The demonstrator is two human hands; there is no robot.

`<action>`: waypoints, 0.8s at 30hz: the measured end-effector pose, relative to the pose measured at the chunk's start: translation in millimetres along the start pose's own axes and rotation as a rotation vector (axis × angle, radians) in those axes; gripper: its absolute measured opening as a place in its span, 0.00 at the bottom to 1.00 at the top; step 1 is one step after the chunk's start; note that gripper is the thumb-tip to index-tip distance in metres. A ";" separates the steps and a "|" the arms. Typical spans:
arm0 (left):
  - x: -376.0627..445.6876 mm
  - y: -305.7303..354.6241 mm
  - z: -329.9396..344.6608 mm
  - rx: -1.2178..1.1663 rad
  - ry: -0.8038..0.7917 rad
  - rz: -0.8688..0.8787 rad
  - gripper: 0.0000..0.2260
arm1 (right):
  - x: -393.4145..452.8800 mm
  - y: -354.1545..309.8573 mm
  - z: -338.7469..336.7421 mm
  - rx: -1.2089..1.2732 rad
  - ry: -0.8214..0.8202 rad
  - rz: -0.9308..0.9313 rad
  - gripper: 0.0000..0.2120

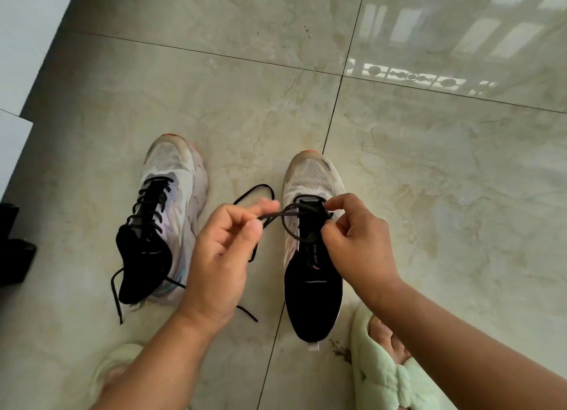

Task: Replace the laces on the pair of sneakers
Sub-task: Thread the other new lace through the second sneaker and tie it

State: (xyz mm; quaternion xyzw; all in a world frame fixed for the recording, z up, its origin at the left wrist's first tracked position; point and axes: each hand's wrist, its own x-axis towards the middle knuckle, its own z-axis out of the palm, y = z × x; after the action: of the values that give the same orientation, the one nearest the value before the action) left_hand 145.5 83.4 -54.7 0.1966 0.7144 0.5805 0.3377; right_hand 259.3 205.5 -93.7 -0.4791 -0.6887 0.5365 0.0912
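Observation:
Two white sneakers with black tongues stand on the tiled floor, toes pointing away from me. The left sneaker (171,176) is laced with a black lace, its loose ends trailing on the floor. The right sneaker (313,176) has a black lace (294,233) only through its front eyelets. My left hand (221,256) pinches one end of that lace, between the shoes. My right hand (359,241) pinches the lace at the sneaker's right-side eyelets and covers them. A loop of the lace lies on the floor between the sneakers.
My feet in pale green fluffy slippers (386,373) sit at the bottom edge, one just right of the right sneaker's heel. A dark object (15,247) lies at the left edge, below a white wall or panel (27,26). Bare marble tiles (429,195) stretch ahead and to the right.

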 end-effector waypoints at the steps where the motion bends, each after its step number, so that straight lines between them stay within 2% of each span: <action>1: -2.7 2.3 6.1 -0.132 -0.060 -0.015 0.04 | 0.0 0.3 0.6 0.004 0.006 0.004 0.10; 3: -2.9 3.1 18.2 -0.313 -0.092 -0.091 0.05 | -0.4 0.7 1.0 0.011 0.014 0.010 0.10; 5: 1.5 3.9 29.4 -0.330 -0.012 -0.186 0.06 | -1.0 1.0 1.1 0.016 0.020 0.015 0.10; 7: 6.9 3.0 35.7 -0.139 0.080 -0.171 0.08 | -1.4 1.2 1.3 0.021 0.034 0.019 0.10; 10: 9.4 6.4 34.8 0.260 0.100 -0.003 0.08 | -2.1 1.6 3.0 0.017 0.040 0.035 0.10; 14: 4.5 11.1 23.6 0.530 0.180 0.133 0.07 | -1.8 1.5 4.4 -0.015 0.047 0.040 0.10; 18: 4.8 0.1 2.9 0.845 0.112 0.042 0.07 | -1.7 0.5 2.2 -0.017 0.052 0.052 0.10; 22: 5.2 -4.9 -23.8 0.934 0.094 -0.043 0.06 | -2.6 -1.2 2.3 -0.037 0.057 0.027 0.10; 24: 4.8 -4.1 -29.2 0.954 0.089 -0.047 0.08 | -1.8 -0.8 2.0 -0.050 0.050 0.005 0.10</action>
State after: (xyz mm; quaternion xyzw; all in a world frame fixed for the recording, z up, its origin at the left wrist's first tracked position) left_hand 121.9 65.3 -56.9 0.2886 0.9190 0.1880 0.1919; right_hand 258.6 202.9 -93.2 -0.4961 -0.6982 0.5074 0.0950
